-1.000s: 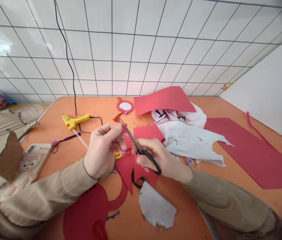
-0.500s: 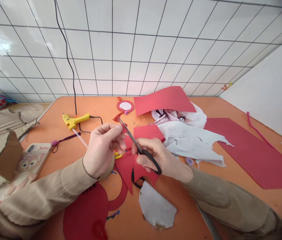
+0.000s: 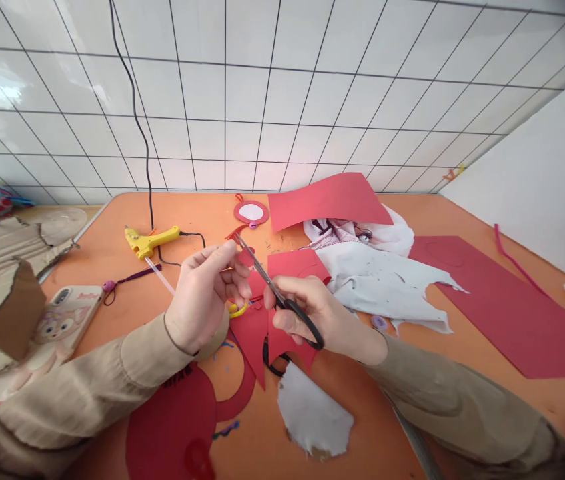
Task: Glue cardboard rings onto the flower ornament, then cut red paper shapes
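Note:
A pair of black-handled scissors (image 3: pixel 307 323) is held in my right hand (image 3: pixel 329 320), its blades pointing up and to the left, close together. My left hand (image 3: pixel 207 287) is just left of the blade tips, thumb and forefinger pinched together. What the pinch holds, if anything, is too small to make out. Beyond the tips lies a small red tassel (image 3: pixel 235 233) below a red disc with a white centre (image 3: pixel 251 212). Cut red paper pieces (image 3: pixel 249 340) lie under both hands, partly hidden, with a second black handle (image 3: pixel 275 365) among them.
A yellow glue gun (image 3: pixel 149 241) with a black cord lies at the back left. A phone (image 3: pixel 69 317) and torn cardboard (image 3: pixel 7 307) are on the left. White cloth (image 3: pixel 382 283), red sheets (image 3: pixel 332 200), and a grey-white scrap (image 3: pixel 315 413) lie on the orange table.
My left hand has shifted slightly left, its pinched fingertips moving away from the scissor blades. My right hand and the scissors have stayed almost still.

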`<action>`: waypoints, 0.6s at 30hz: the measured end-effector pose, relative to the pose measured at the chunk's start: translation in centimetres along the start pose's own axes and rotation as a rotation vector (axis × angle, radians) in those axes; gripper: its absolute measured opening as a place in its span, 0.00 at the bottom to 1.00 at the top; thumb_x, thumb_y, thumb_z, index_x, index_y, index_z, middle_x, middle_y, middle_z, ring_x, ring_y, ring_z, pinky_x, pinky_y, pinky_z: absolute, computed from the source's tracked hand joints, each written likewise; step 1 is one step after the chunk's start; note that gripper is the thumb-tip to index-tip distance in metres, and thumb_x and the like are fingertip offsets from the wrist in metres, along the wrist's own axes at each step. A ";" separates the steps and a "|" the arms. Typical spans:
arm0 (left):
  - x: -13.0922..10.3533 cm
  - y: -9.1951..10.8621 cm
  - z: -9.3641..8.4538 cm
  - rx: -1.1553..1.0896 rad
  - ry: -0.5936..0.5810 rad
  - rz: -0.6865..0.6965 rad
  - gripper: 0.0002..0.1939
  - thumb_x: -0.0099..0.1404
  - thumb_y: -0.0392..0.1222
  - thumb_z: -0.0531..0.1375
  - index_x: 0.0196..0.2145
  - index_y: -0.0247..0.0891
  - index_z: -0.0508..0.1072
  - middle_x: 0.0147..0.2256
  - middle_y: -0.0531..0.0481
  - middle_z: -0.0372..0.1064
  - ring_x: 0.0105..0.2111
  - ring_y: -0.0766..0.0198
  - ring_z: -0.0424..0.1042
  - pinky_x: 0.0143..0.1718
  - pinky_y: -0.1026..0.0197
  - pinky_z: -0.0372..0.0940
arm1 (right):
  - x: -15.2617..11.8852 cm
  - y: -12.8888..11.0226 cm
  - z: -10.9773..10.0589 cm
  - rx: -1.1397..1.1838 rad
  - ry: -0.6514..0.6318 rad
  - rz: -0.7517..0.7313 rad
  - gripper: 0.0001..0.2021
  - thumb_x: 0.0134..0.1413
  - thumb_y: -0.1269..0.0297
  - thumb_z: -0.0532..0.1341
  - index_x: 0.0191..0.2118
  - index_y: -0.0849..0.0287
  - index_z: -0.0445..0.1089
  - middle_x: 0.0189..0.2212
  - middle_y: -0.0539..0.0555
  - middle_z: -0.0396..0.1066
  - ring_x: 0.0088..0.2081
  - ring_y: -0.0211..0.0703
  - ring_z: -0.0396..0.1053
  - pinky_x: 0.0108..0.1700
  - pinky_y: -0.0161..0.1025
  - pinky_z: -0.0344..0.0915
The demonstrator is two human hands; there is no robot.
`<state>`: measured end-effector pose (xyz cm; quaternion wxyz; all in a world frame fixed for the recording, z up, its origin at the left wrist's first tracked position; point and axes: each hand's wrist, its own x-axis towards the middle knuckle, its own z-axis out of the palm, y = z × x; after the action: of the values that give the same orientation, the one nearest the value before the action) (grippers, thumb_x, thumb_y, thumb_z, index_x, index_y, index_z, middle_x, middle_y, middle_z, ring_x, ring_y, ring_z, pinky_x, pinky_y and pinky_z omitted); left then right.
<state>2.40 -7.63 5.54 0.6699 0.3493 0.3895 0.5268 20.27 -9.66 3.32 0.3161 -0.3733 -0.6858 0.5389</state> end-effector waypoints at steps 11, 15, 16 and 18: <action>-0.3 0.1 0.1 0.122 -0.027 0.059 0.12 0.51 0.42 0.69 0.20 0.34 0.70 0.20 0.52 0.69 0.14 0.69 0.67 0.13 0.69 0.60 | 0.0 -0.3 0.1 -0.018 0.009 0.009 0.26 0.50 0.38 0.64 0.31 0.60 0.63 0.16 0.41 0.52 0.18 0.31 0.53 0.20 0.32 0.49; -0.3 0.1 0.1 0.109 -0.028 0.059 0.12 0.51 0.42 0.68 0.20 0.34 0.70 0.20 0.52 0.69 0.14 0.70 0.67 0.13 0.69 0.60 | 0.0 -0.1 0.0 -0.005 -0.003 0.002 0.26 0.50 0.37 0.64 0.31 0.60 0.63 0.17 0.41 0.53 0.18 0.31 0.54 0.20 0.32 0.50; -0.3 0.1 0.1 0.107 -0.030 0.057 0.12 0.51 0.41 0.68 0.20 0.34 0.70 0.20 0.52 0.69 0.14 0.70 0.67 0.13 0.68 0.60 | 0.0 -0.1 0.0 -0.002 -0.006 0.001 0.27 0.49 0.37 0.64 0.31 0.60 0.63 0.17 0.42 0.54 0.17 0.31 0.55 0.20 0.32 0.50; -0.3 0.1 0.1 0.109 -0.035 0.058 0.12 0.51 0.41 0.68 0.20 0.34 0.70 0.20 0.53 0.69 0.14 0.70 0.67 0.13 0.68 0.60 | 0.1 -0.1 -0.1 0.002 -0.010 0.002 0.27 0.49 0.36 0.64 0.31 0.60 0.63 0.17 0.42 0.55 0.17 0.31 0.56 0.20 0.32 0.51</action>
<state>2.42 -7.91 5.70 0.6413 0.4055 0.3954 0.5178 20.32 -9.57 3.42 0.3124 -0.3712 -0.6864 0.5417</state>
